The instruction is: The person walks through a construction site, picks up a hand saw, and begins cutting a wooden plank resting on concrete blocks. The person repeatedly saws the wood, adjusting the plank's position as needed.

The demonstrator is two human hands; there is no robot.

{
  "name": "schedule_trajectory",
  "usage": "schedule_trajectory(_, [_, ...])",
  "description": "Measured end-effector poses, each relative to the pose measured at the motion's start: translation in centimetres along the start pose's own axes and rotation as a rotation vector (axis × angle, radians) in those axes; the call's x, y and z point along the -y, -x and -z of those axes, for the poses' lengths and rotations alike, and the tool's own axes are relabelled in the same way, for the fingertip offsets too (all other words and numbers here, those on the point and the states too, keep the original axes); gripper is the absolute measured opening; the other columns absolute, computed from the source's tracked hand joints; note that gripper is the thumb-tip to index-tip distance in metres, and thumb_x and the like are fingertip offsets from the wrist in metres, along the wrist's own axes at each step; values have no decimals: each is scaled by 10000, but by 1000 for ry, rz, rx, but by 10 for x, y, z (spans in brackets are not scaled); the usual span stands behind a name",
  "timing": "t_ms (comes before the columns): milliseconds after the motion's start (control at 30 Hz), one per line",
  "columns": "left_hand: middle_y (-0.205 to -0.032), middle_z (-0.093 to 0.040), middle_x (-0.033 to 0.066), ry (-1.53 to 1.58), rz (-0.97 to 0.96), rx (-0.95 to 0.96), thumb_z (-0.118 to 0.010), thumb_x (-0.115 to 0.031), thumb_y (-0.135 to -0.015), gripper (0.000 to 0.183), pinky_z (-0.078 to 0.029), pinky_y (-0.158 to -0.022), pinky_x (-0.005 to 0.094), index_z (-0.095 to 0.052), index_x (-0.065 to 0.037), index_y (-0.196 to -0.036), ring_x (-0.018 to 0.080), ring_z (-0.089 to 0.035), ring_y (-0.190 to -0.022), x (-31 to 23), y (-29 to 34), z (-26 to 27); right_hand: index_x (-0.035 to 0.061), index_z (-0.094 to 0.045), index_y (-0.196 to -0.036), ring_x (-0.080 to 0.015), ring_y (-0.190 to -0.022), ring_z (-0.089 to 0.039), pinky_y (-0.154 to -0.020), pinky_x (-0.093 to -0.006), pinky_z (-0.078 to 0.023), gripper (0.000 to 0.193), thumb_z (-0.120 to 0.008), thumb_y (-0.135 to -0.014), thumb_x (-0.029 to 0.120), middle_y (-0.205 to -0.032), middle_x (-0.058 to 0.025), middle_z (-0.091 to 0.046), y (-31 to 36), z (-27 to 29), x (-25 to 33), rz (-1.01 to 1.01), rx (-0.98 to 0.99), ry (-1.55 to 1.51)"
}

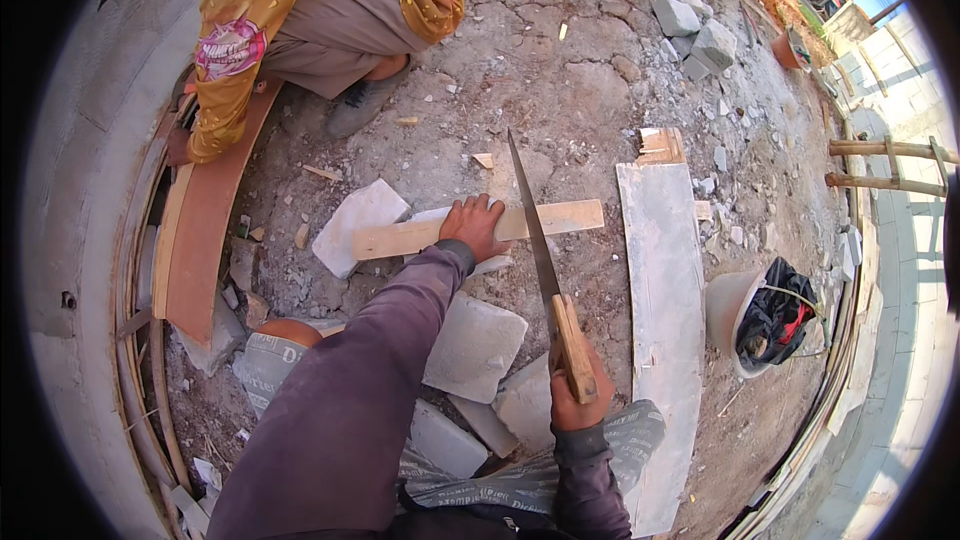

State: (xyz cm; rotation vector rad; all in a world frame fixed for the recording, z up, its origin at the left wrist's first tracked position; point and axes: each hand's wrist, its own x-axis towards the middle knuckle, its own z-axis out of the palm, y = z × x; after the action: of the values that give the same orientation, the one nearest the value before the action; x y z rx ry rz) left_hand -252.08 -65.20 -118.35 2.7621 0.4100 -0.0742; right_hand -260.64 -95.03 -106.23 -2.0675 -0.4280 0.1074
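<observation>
A short wooden board (560, 216) lies crosswise on pale blocks, its right end sticking out past them. My left hand (474, 224) presses down on the middle of this board, fingers curled over its far edge. In my right hand (581, 393) is a handsaw, gripped by its wooden handle (570, 348). The saw's long dark blade (538, 230) points away from me and crosses the board just right of my left hand. Whether its teeth are in the wood I cannot tell. A white block (358, 225) sits beneath the board's left end.
A co-worker (330, 20) crouches at the far left, one hand on a long reddish-brown board (212, 240). To my right lies a long whitish plank (662, 340), beside a white bucket (727, 320) holding black plastic. Broken blocks (475, 348) lie close before me, with more rubble (697, 35) far right.
</observation>
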Motion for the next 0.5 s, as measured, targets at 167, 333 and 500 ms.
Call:
schedule_trajectory(167, [-1365, -567, 189, -14, -19, -29, -842, -490, -756, 687, -418, -1073, 512, -578, -108, -1263, 371, -541, -1305, 2, -1, -8, -88, -615, -1320, -254, -1069, -728, -953, -345, -556, 488, -629, -859, 73, -1138, -187, -742, 114, 90, 39, -284, 57, -86])
schedule_trajectory(333, [-1236, -596, 153, -4, -49, -80, -825, -509, -767, 665, -432, -1045, 513, -576, -142, -1263, 354, -584, -1213, 6, -2, -15, -27, -622, -1353, -319, -1007, -760, -869, -380, -584, 566, -623, -789, 21, -1107, -232, -743, 16, 22, 6, -53, 51, 14])
schedule_trajectory(500, [-1334, -576, 181, 23, 22, 32, -840, -489, -756, 664, -415, -1083, 507, -596, -127, -1257, 360, -546, -1295, -1, 1, 1, -18, -624, -1343, -329, -919, -766, -814, -381, -590, 542, -615, -802, 10, -1035, -228, -747, -41, -31, -22, 56, 14, -15])
